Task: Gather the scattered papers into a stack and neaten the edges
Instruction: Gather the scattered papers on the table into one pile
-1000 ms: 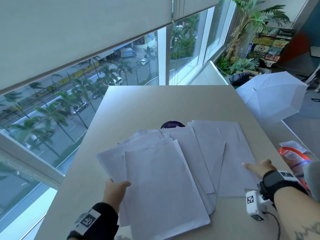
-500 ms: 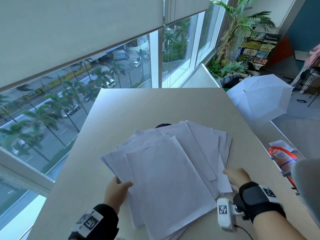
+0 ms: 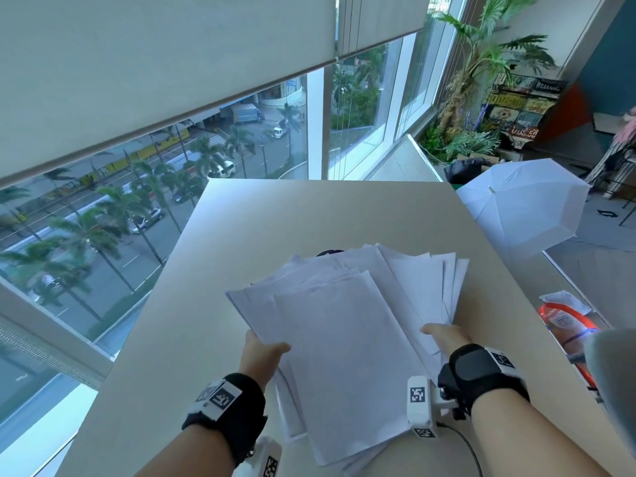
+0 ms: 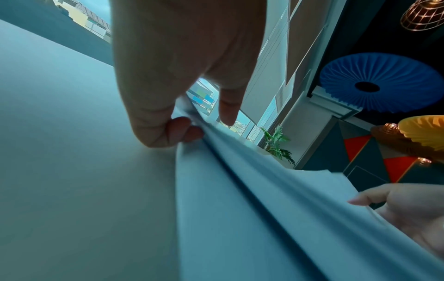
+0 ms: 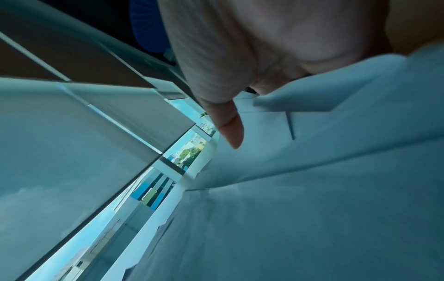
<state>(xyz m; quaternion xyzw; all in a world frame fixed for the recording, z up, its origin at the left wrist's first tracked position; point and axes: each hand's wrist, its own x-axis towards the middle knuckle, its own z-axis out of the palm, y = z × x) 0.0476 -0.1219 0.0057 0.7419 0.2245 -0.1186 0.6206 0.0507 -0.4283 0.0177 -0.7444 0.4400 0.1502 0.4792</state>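
A loose, fanned pile of white papers (image 3: 344, 342) lies on the beige table (image 3: 275, 218). My left hand (image 3: 265, 351) grips the pile's left edge. In the left wrist view its fingers (image 4: 182, 131) curl under the papers (image 4: 240, 209) with the thumb above. My right hand (image 3: 442, 333) holds the pile's right edge, thumb on top. The right wrist view shows that thumb (image 5: 230, 129) lying over the sheets (image 5: 312, 190); the other fingers are hidden beneath. The far edges of the sheets are still staggered.
A dark round object (image 3: 329, 252) peeks out from under the pile's far edge. A white umbrella (image 3: 523, 215) stands past the table's right edge, with an orange item (image 3: 564, 321) on the floor nearer me. Windows run along the left.
My right hand slid left, pushing the spread right-hand sheets into the pile, which is now narrower. My left hand kept its hold on the left edge.
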